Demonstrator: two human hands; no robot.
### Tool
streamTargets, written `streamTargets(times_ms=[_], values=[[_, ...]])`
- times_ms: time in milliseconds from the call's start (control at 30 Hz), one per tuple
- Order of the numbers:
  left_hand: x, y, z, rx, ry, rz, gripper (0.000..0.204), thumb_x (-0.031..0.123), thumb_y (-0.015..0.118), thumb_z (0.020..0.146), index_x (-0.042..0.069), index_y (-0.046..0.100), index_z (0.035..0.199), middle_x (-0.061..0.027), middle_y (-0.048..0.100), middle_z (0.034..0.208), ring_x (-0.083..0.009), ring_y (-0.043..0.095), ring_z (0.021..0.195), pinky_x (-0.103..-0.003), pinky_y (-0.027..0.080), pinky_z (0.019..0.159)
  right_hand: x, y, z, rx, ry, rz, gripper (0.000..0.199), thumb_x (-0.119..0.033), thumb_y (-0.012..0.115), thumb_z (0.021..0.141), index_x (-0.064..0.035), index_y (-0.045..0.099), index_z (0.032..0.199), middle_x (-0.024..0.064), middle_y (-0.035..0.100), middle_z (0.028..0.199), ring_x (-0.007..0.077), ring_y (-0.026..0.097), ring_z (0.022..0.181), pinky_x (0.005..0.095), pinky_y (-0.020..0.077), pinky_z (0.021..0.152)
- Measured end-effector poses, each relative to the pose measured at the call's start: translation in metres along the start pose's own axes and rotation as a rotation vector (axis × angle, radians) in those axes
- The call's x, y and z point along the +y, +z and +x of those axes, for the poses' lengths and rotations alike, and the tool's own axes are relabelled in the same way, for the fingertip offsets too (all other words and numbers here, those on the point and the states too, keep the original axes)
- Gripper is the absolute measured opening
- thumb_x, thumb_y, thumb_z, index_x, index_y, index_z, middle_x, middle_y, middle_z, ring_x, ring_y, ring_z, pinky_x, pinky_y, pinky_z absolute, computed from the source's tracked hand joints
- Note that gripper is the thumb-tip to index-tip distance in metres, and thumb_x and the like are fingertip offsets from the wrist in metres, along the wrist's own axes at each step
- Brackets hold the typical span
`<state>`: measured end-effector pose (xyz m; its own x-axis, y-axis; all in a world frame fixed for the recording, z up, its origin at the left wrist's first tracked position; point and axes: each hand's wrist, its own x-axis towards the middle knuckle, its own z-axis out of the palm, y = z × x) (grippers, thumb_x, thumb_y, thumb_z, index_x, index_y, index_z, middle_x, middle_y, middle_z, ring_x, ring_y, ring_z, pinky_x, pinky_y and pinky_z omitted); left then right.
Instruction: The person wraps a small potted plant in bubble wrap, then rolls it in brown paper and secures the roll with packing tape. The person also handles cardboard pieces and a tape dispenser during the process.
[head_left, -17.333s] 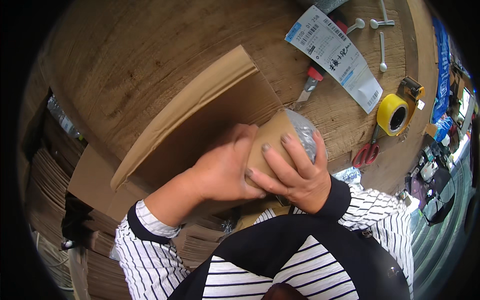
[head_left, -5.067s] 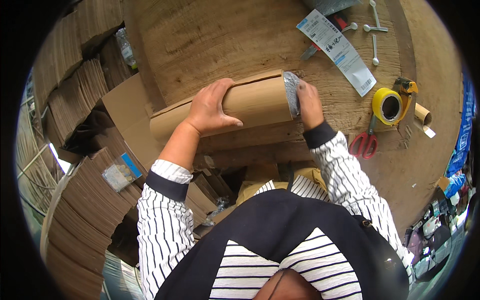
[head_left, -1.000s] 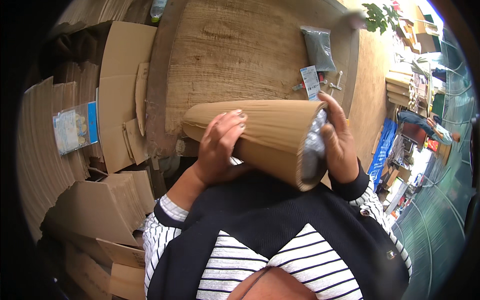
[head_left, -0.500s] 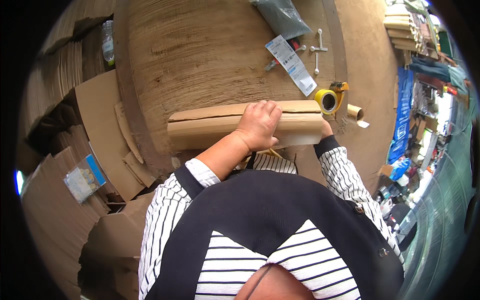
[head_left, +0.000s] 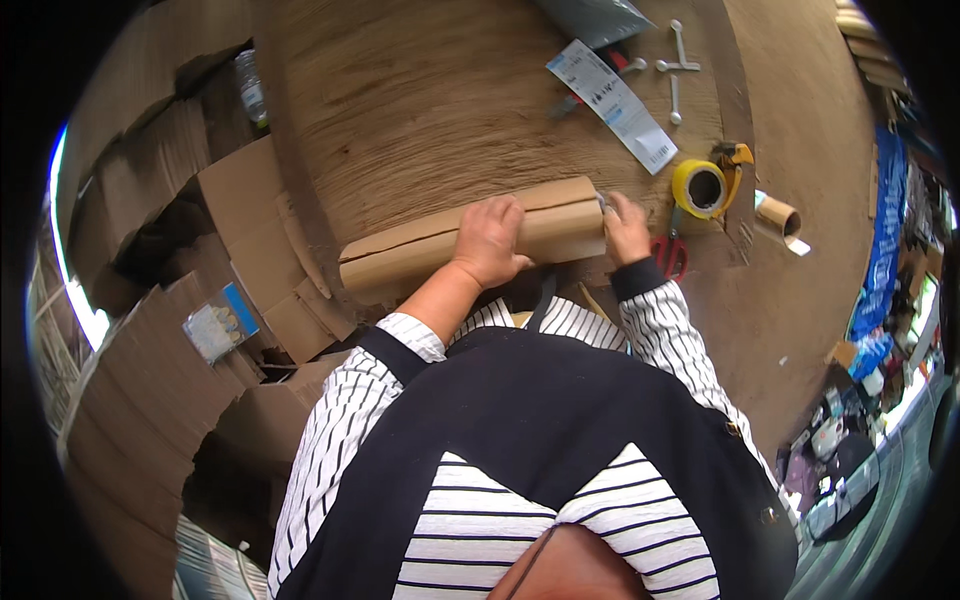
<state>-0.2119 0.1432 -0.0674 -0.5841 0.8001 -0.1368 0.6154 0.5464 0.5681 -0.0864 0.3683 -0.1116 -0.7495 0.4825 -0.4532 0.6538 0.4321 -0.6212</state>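
A wooden tabletop [head_left: 420, 100] is spreading under the work, its grain running in rough brown streaks, and stacks of corrugated cardboard [head_left: 130, 400] are filling the left side. At the tabletop's near edge, the cardboard roll [head_left: 557, 222], a long tan tube, is showing a dark lengthwise slit on top; one second ago it was tilting toward the body, baring the shiny silvery wrap in its right end. The left hand [head_left: 490, 240] is clamping the roll near its middle, fingers lying across the top, thumb on the near side. The right hand [head_left: 627, 232] is now showing at the roll's right end, where half a second ago it was mostly hiding behind it; whether its fingers are gripping, I cannot tell. A grey plastic bag [head_left: 597, 20] is lying at the far side. Just below it, a long white paper label [head_left: 613, 105] is bearing a blue block, small print, dark strokes and a barcode, too small for reading. A ring of yellow tape [head_left: 695, 188] is sitting near red-handled scissors [head_left: 672, 258], a hollow cardboard core [head_left: 776, 214] is lying farther right, and slim white spoons [head_left: 678, 66] are lying beside the label.
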Motion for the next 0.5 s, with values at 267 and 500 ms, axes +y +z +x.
streamTargets(times_ms=[267,500], values=[[0.004,0.004,0.001,-0.079,-0.031,0.078,0.073,0.035,0.083,0.058,0.01,0.054,0.12,-0.0108,0.054,0.124,-0.0295,0.049,0.121,-0.046,0.035,0.101,-0.113,-0.007,-0.009,-0.317,-0.61,-0.859,0.107,-0.041,0.086,0.057,-0.0084,0.034,0.145,0.0101,0.04,0.147,0.0301,0.034,0.139,0.0611,0.0205,0.112],[0.007,0.01,-0.005,0.081,-0.078,0.015,0.06,0.033,0.075,0.06,0.012,0.06,0.113,-0.0061,0.058,0.113,-0.0257,0.053,0.108,-0.041,0.038,0.092,-0.133,0.011,-0.003,-0.462,-0.558,-1.096,0.102,-0.051,0.083,0.058,-0.0079,0.04,0.14,0.0101,0.047,0.142,0.0256,0.042,0.133,0.0566,0.0222,0.113]])
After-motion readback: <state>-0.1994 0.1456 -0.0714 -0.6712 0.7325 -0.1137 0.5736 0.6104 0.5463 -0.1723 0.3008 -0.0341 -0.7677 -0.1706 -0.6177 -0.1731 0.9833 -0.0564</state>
